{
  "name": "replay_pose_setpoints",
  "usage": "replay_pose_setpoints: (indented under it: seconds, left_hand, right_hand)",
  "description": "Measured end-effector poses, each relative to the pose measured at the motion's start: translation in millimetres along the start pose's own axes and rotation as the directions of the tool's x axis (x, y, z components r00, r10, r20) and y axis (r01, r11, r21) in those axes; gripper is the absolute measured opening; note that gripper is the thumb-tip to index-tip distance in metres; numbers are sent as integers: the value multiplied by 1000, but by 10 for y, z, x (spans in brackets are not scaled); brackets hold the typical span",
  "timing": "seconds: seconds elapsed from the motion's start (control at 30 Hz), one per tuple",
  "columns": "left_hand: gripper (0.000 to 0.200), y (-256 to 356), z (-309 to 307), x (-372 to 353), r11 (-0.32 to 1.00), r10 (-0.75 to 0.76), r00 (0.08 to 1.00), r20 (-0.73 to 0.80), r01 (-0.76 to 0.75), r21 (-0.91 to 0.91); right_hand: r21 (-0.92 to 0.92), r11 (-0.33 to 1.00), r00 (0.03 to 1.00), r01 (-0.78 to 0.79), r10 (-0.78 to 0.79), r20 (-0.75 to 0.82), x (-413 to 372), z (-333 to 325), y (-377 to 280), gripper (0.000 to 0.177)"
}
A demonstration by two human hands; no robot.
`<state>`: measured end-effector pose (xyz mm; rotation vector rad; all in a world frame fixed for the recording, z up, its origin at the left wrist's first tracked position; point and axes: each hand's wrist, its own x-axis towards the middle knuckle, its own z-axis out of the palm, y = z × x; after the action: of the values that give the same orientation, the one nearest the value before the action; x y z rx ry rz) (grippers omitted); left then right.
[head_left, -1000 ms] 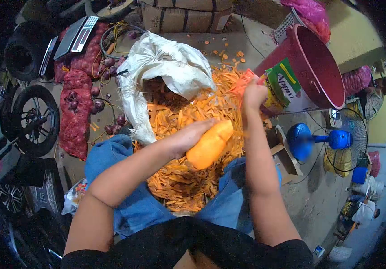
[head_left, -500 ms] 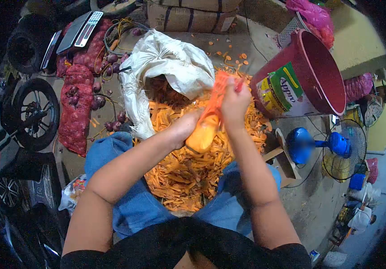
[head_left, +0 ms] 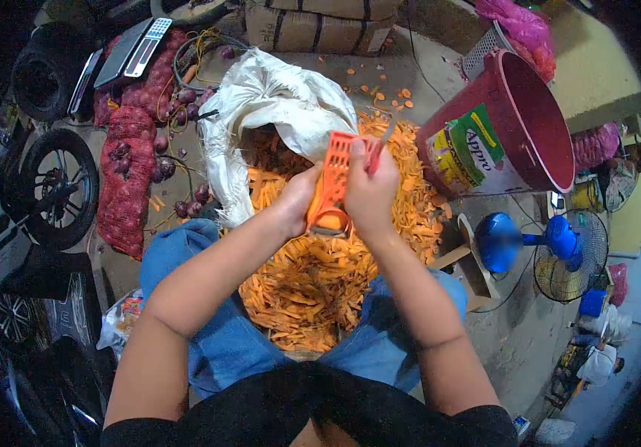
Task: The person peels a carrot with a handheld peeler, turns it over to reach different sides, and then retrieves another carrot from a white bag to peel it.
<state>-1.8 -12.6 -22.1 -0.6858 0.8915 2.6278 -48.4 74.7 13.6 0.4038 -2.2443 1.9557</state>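
Observation:
Over a heap of orange peelings and slices (head_left: pixel 305 290), my left hand (head_left: pixel 296 200) is wrapped round a peeled orange carrot (head_left: pixel 326 220), partly covered by an orange slotted tool (head_left: pixel 335 175). My right hand (head_left: pixel 373 186) is closed on the slotted tool's right side, and a red handle (head_left: pixel 374 155) with a thin metal end also sticks out of its fist. A white woven sack (head_left: pixel 283 104) lies open behind, with more orange pieces in its mouth.
A dark red bucket (head_left: pixel 440 127) leans at the right, above a blue fan (head_left: pixel 563 238). At the left are red net bags of onions (head_left: pixel 123 201), a scale (head_left: pixel 123 56) and a motorbike wheel (head_left: pixel 60 190). Cardboard boxes (head_left: pixel 320 30) stand at the back.
The slotted tool has shifted left and turned more upright, covering more of the carrot. My right hand has moved left and slightly down; my left hand has moved slightly.

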Motion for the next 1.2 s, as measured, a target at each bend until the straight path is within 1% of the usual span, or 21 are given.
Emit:
replay_pose_setpoints:
  seconds: [0.03,0.07,0.13,0.17,0.2,0.27,0.33,0.4,0.53,0.6,0.63,0.73,0.77,0.83,0.87,0.9,0.93,1.0,1.07,1.1,1.2]
  left_hand:
    - [36,-22,10,-13,993,10,1000,-8,-9,116]
    - [36,-49,33,-44,994,10,1000,-10,-9,113]
    - [39,-28,151,-147,947,-62,998,-9,62,314]
    - [40,3,163,-153,926,-106,994,24,90,367]
    - [40,-28,184,-153,925,-109,994,29,91,369]
    - [36,-86,212,-158,969,-89,995,-40,95,226]
    - [37,-79,169,-108,954,-114,991,-66,128,272]
    - [38,-76,133,-65,956,-113,992,-53,123,266]
    - [38,-84,113,-101,957,-105,994,-33,110,269]
    - [37,-17,117,-267,947,-98,995,-2,94,307]
    - [36,76,139,-346,947,-129,992,-11,126,295]
    - [35,129,-17,-202,968,-44,997,-70,60,245]
    - [36,142,-17,-172,974,-50,993,-107,72,216]
    - [36,119,-65,-110,992,-54,997,-60,61,111]
    - [36,104,-77,-93,998,-57,998,-11,57,11]
    - [36,103,-51,-91,998,-58,998,-13,58,12]
    - [36,106,-4,-95,998,-51,998,-33,50,-41]
    - [36,88,10,-80,995,-43,998,-53,38,-97]
    - [35,15,-26,-45,991,68,998,14,-69,111]
    - [36,-18,80,-145,966,69,996,48,-79,248]
    - [38,-143,103,-217,948,-107,994,9,100,303]
  right_hand:
    - [-131,985,993,116,-115,19,-37,18,10,20]
    - [-131,985,993,115,-113,22,-11,8,62,20]
    - [-83,995,997,-50,45,-57,161,-41,229,19]
    - [-131,991,994,-10,-4,-107,240,-84,282,20]
    - [-134,991,994,-10,-5,-112,333,-155,366,20]
    - [-209,967,970,-143,95,-222,487,-267,570,22]
    - [-240,962,973,-127,74,-217,511,-260,545,24]
    - [-172,959,939,-227,168,-301,513,-252,472,24]
    - [-214,936,937,-280,218,-272,586,-357,649,23]
    - [243,904,791,-351,425,-441,709,-518,736,24]
    - [10,899,787,-438,388,-480,833,-687,1188,24]
    - [-32,943,874,-330,293,-388,725,-501,763,18]
    - [-21,943,887,-333,306,-345,630,-382,506,20]
    - [173,917,921,-358,378,-95,451,-224,381,21]
    - [151,954,960,-260,271,-62,326,-118,291,21]
    - [134,979,986,-156,162,-29,202,-16,187,22]
    - [136,978,986,-158,164,-28,91,48,133,22]
    - [-8,1000,996,0,1,89,-51,110,71,23]
    - [-103,993,996,65,-59,69,-21,86,119,23]
    - [-119,991,998,62,-64,-14,84,44,170,22]
    - [-258,966,960,-9,-63,-272,497,-213,463,20]
